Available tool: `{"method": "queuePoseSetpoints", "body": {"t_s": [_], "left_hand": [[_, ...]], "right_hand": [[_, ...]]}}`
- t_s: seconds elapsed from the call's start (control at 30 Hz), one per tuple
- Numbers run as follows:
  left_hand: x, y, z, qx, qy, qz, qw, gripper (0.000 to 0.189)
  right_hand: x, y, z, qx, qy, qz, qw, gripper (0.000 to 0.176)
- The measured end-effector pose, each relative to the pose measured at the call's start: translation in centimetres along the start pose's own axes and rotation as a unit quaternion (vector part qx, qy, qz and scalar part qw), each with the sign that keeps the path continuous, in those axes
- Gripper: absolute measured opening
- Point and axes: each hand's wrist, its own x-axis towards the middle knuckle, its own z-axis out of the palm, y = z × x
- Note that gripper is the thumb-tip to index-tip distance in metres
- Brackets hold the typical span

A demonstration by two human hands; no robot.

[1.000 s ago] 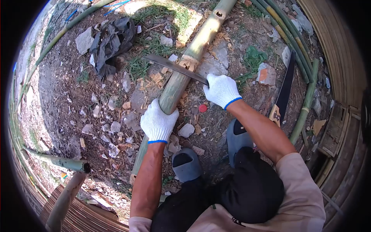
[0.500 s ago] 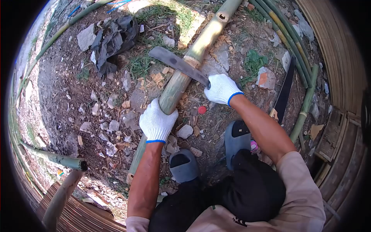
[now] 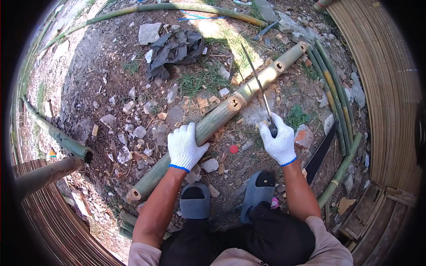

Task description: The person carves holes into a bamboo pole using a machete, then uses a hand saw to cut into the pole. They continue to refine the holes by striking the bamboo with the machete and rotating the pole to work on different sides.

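Note:
A thick green bamboo pole (image 3: 217, 116) lies diagonally on the ground, with dark holes near its upper end and at its middle joint. My left hand (image 3: 184, 148), in a white glove, rests on the pole below the middle hole, its fingers spread over the top. Gloved too, my right hand (image 3: 279, 139) is closed round the handle of a long machete (image 3: 258, 84). The blade points up and away, seen almost edge-on, across the pole's upper part in view. Whether it touches the bamboo I cannot tell.
Beside my right forearm lies a saw (image 3: 323, 153), near several thin bamboo poles (image 3: 339, 95). Black plastic (image 3: 175, 51), stones and wood chips litter the ground. Another bamboo pole (image 3: 60, 137) stands at the left; slatted bamboo (image 3: 386, 88) is at the right.
The machete has swung from lying across the pole to pointing up and away. My right hand has turned with it. The pole now shows a hole at its middle joint, and the view has shifted.

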Motion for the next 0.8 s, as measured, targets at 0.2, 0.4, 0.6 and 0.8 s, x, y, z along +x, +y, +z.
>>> {"method": "queuePoseSetpoints", "body": {"t_s": [0.2,0.4,0.6,0.8], "left_hand": [[-0.5,-0.3,1.1,-0.001,-0.03,-0.055,0.998,0.064],[-0.5,-0.4,1.1,-0.008,-0.045,-0.052,0.998,0.064],[-0.5,-0.5,0.9,-0.004,-0.047,-0.043,0.998,0.066],[-0.1,-0.2,0.6,0.007,-0.05,-0.053,0.997,0.067]], "right_hand": [[0.1,0.3,4.0,-0.108,-0.065,-0.03,0.992,0.039],[1.2,0.9,3.7,-0.015,-0.034,-0.107,0.994,0.06],[2.4,-1.7,2.2,-0.099,-0.222,0.057,0.968,0.08],[5.1,1.5,3.8,-0.162,-0.273,0.09,0.944,0.072]]}}
